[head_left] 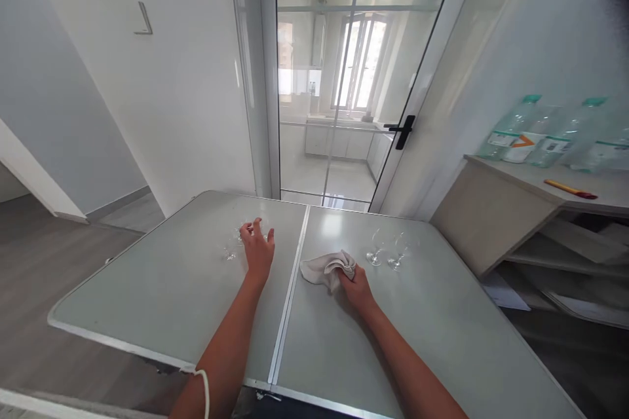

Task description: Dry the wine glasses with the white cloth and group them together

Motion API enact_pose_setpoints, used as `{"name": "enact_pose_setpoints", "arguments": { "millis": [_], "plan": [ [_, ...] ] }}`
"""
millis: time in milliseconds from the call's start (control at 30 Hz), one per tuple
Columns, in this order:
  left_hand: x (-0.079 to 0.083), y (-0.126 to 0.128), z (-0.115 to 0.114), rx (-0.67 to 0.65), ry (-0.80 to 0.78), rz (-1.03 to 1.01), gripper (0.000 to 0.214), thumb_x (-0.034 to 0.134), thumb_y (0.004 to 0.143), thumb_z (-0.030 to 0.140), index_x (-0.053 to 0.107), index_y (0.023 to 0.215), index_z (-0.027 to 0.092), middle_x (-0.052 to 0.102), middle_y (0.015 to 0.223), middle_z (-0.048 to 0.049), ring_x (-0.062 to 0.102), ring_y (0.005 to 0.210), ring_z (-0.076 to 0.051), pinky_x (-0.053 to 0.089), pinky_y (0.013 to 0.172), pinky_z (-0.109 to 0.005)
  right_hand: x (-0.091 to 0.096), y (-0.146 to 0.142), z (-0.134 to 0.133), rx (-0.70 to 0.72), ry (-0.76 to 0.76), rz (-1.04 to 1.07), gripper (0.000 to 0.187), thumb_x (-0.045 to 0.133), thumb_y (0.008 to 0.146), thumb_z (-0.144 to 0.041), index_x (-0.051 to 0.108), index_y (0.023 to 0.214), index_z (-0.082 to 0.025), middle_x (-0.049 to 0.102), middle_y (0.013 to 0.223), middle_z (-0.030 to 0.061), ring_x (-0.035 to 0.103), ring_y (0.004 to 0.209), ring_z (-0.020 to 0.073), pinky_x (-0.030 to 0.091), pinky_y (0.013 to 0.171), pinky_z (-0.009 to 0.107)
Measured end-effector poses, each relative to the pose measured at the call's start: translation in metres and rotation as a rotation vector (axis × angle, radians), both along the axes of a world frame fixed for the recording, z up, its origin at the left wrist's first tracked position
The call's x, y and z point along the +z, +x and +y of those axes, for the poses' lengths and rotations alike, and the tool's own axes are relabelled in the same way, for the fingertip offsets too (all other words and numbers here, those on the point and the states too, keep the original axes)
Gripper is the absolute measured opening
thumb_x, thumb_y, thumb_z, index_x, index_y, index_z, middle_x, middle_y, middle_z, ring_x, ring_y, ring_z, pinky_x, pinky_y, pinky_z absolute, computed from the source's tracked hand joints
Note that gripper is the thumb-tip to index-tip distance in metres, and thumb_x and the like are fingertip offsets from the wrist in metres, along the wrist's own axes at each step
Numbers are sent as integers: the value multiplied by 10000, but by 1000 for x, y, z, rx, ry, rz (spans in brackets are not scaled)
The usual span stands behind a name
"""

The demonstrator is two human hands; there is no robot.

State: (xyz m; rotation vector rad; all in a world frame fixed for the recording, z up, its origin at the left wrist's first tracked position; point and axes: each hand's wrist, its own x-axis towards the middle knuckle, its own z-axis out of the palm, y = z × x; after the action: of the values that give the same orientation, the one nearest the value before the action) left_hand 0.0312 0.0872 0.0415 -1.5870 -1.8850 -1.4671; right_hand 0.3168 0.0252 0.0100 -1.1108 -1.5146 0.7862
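My right hand (356,285) is closed on a crumpled light-grey cloth (328,268), part of which spreads over the table just right of the centre seam. Over the left half, my left hand (258,245) has its fingers apart and curved, close to clear glassware (229,253). That glassware is partly hidden by the hand, and whether the fingers touch it is hard to see. Beyond my right hand, two clear stemmed glasses, a left one (374,256) and a right one (395,263), stand on the right half of the table.
The folding table (162,294) has a metal seam down its middle. At right, a shelf unit (521,200) holds several green-capped plastic bottles (553,144) and a yellow-and-red stick-like item (570,189). A glass door (339,98) with a black handle (403,132) stands behind the table.
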Motion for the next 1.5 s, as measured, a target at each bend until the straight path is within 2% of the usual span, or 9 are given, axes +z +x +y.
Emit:
{"name": "enact_pose_setpoints", "arguments": {
  "millis": [100, 233, 400, 600, 833, 1000, 1267, 1367, 1500],
  "plan": [
    [-3, 0, 4, -12, -5, -3, 318, 645, 919, 271, 567, 1213, 180, 446, 1275, -176, 522, 1168, -320, 469, 995, -496, -1, 2, 4, 6, -24, 123, 242, 693, 808, -354, 685, 960, -166, 688, 858, 30, 589, 799, 196, 486, 774, 302],
    [-7, 1, 7, -94, -82, -55, 177, 547, 955, 177, 562, 1130, 199, 524, 1180, -129, 605, 1056, -268, 512, 831, -379, 1, 3, 6, -75, -160, 330, 312, 768, 717, -390, 706, 935, -176, 711, 872, 43, 611, 825, 209, 494, 770, 301],
    [3, 13, 0, -276, -83, -112, 257, 538, 974, 248, 551, 1229, 217, 446, 1291, -135, 648, 881, -196, 521, 758, -359, -1, 4, 12, -161, -204, 375, 394, 773, 712, -490, 719, 906, -151, 710, 783, 44, 609, 730, 198, 489, 661, 295],
    [7, 54, -18, -724, -96, -198, 542, 526, 997, 375, 310, 1483, 270, 505, 1236, -98, 664, 853, -152, 567, 825, -363, 4, 2, 15, -248, -154, 376, 411, 777, 703, -475, 708, 945, -150, 733, 879, 74, 648, 785, 224, 513, 701, 331],
    [-3, 86, -43, -894, -214, 162, 438, 565, 988, 399, 486, 1403, 281, 628, 1294, -89, 698, 907, -192, 584, 821, -357, 25, 3, -2, -462, 94, 291, 238, 653, 798, -294, 642, 1004, -174, 682, 854, 33, 578, 774, 190, 487, 723, 308],
    [-11, 88, -41, -830, -157, 323, 495, 606, 970, 405, 514, 1437, 267, 715, 1254, -93, 732, 926, -229, 591, 832, -374, 26, -3, -8, -166, 124, 137, 140, 676, 777, -310, 600, 834, -207, 568, 706, -21, 477, 669, 156, 436, 648, 273],
    [-8, 90, -42, -896, -78, 478, 430, 576, 989, 389, 597, 1399, 261, 705, 1306, -135, 740, 963, -235, 566, 859, -351, 45, 5, -18, 260, -25, 259, 536, 653, 818, -336, 520, 1333, -268, 615, 1080, 44, 586, 975, 227, 465, 925, 362],
    [-5, 91, -43, -890, -135, 495, 444, 561, 995, 399, 581, 1421, 273, 727, 1256, -125, 734, 944, -231, 536, 812, -317, 51, 8, -18, 285, -19, 243, 605, 680, 816, -321, 504, 1393, -271, 607, 1169, 56, 576, 1006, 227, 455, 934, 350],
    [2, 88, -47, -765, -417, 498, 498, 557, 985, 454, 530, 1470, 344, 772, 882, -52, 707, 719, -212, 442, 659, -267, 48, 3, -16, 203, 18, 260, 584, 726, 757, -261, 560, 1316, -262, 613, 1014, 26, 550, 863, 201, 460, 819, 309]
  ]
}}
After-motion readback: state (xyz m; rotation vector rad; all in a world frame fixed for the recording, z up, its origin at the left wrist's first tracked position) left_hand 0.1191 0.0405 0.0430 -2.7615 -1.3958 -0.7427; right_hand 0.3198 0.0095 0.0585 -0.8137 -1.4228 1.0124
